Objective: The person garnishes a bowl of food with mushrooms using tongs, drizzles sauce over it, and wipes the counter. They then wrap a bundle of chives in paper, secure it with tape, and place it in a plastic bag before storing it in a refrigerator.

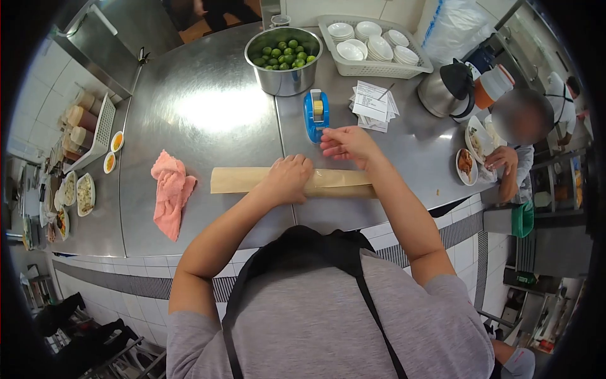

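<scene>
A long roll of brown paper lies crosswise on the steel table near its front edge. My left hand rests on the middle of the roll, fingers bent over it and pressed together. My right hand is above the right part of the roll, beside the lower end of a blue tape dispenser. Its thumb and forefinger are pinched together; whatever is between them is too small to make out. A roll of yellowish tape sits in the dispenser.
Behind are a steel pot of limes, a basket of white bowls and paper slips. A pink cloth lies left. At right are a steel jug, food bowls and another person's hand.
</scene>
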Demonstrator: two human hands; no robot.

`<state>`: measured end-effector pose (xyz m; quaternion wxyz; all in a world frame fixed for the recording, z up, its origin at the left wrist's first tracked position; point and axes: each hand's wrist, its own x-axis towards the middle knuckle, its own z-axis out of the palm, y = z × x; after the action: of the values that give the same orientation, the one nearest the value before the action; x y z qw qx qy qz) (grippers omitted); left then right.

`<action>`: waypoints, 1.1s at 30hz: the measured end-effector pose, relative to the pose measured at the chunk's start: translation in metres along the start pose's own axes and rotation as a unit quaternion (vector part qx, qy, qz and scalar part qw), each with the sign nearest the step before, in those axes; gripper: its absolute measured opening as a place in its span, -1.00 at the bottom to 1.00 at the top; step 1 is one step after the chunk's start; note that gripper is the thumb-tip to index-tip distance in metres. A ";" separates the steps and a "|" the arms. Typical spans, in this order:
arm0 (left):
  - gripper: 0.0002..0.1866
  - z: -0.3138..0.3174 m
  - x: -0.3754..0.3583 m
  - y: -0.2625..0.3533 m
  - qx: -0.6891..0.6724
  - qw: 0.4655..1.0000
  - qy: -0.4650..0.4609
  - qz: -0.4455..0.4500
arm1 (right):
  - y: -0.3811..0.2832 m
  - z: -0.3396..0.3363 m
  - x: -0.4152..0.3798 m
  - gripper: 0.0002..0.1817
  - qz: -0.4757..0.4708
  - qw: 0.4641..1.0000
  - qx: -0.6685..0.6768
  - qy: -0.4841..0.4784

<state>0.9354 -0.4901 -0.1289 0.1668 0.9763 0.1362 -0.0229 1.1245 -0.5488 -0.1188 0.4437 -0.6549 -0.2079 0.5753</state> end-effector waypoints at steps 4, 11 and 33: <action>-0.45 0.005 -0.002 -0.001 0.021 0.999 0.035 0.004 | 0.013 0.004 0.012 -0.78 -0.009 0.999 0.026 0.024; -0.45 0.009 -0.001 -0.002 0.022 0.999 0.045 -0.002 | 0.015 0.026 0.011 -0.86 -0.017 0.995 0.009 0.102; -0.80 -0.032 -0.090 0.013 0.275 0.890 0.360 0.056 | 0.019 0.048 -0.022 -0.79 -0.183 0.838 -0.482 -0.179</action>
<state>0.8525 -0.5145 -0.0868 -0.1681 0.9304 0.1202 0.3027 1.0698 -0.5595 -0.1195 0.1243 -0.6213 -0.6507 0.4185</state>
